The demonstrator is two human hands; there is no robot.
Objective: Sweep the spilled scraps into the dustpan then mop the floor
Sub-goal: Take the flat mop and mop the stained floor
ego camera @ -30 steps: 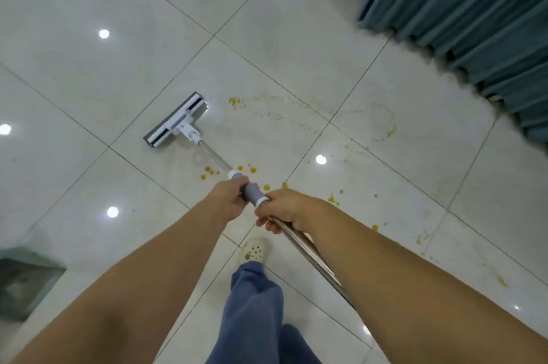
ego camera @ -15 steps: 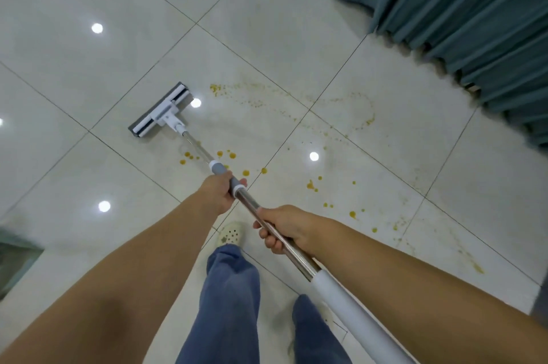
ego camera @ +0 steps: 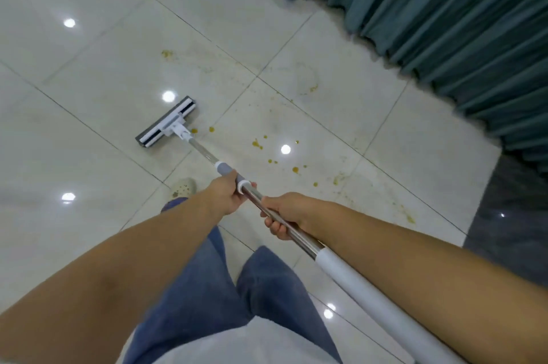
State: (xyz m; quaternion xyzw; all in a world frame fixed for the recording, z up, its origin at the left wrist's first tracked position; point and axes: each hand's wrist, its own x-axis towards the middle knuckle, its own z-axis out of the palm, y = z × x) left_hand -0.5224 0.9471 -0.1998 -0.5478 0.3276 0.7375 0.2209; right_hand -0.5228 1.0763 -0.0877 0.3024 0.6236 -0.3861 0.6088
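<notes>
Glossy pale tiled floor [ego camera: 89, 156] carries yellow-brown splatter [ego camera: 258, 144] near teal pleated curtains [ego camera: 444, 22]. The grey-and-white flat mop head [ego camera: 166, 126] lies ahead of both hands. Left hand [ego camera: 226, 196] and right hand [ego camera: 284, 212] each clasp the steel mop pole [ego camera: 252, 196], slightly apart.

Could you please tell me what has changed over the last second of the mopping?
The mop head was drawn back toward the shoe and now lies beside yellow drops it was beyond earlier. The right hand slid back from the grey grip along the steel shaft. The left hand kept hold of the grey grip; the smears near the curtain remain.
</notes>
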